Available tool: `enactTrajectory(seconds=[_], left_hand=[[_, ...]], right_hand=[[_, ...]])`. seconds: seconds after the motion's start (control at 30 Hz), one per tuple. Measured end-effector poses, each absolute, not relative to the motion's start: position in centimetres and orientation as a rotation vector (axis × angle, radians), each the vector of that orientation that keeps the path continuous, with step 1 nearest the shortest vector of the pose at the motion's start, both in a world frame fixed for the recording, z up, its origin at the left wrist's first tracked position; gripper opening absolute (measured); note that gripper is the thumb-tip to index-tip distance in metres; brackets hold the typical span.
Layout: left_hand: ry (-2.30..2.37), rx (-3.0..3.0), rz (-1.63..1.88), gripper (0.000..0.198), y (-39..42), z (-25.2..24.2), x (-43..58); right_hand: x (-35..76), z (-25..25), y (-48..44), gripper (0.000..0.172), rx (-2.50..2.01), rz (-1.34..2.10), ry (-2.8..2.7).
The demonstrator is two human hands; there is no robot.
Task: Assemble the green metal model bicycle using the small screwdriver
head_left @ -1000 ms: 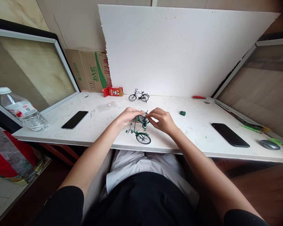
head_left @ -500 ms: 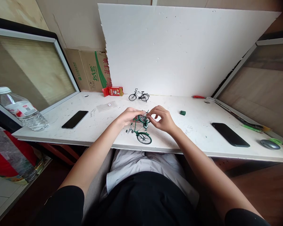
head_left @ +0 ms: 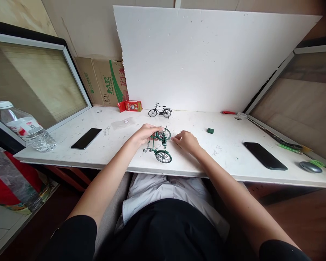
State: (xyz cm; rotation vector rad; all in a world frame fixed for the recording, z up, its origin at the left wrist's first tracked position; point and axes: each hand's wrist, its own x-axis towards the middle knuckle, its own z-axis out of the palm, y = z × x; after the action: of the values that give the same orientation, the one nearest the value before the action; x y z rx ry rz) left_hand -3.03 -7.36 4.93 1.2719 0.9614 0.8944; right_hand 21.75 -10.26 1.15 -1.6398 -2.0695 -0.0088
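Observation:
A green model bicycle (head_left: 163, 156) hangs tilted over the front of the table, held near its rear wheel and seat by my left hand (head_left: 145, 133). My left thumb lies along the top of it, and the other fingers are partly hidden behind the frame. Just right of the rear wheel is my right hand (head_left: 187, 140), apart from the bicycle and low over the tabletop. Its fingers are curled with the tips pinched together; whatever they hold, if anything, is too small to make out.
A black model bicycle (head_left: 159, 110) stands at the back of the white table (head_left: 222, 159). A small green block (head_left: 210, 131) lies right of my hands. Phones lie left (head_left: 87, 138) and right (head_left: 264, 156). A water bottle (head_left: 25, 127) leans at far left.
My right hand has come off the bicycle's rear wheel and dropped slightly right, down to the tabletop. The bicycle, still in my left hand, has shifted slightly left.

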Motion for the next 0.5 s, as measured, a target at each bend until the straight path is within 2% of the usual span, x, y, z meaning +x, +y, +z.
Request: enactTrajectory(seconds=[0.1, 0.27, 0.33, 0.5], left_hand=[[0.965, 1.282, 0.881, 0.046, -7.2, 4.6, -3.0], [0.978, 1.259, 0.909, 0.043, -7.4, 3.9, -1.9], [0.976, 1.207, 0.964, 0.041, -7.6, 3.3, -1.0], [0.896, 1.077, 0.996, 0.039, -8.0, 1.7, 0.9]], right_hand=[[21.4, 0.6, -10.4, 0.015, -1.719, -0.03, -2.12], [20.6, 0.4, -10.8, 0.027, -1.862, -0.185, -2.205], [21.0, 0.3, -10.6, 0.029, -1.865, -0.109, -2.182], [22.2, 0.0, -9.1, 0.02, -1.631, 0.289, -1.794]])
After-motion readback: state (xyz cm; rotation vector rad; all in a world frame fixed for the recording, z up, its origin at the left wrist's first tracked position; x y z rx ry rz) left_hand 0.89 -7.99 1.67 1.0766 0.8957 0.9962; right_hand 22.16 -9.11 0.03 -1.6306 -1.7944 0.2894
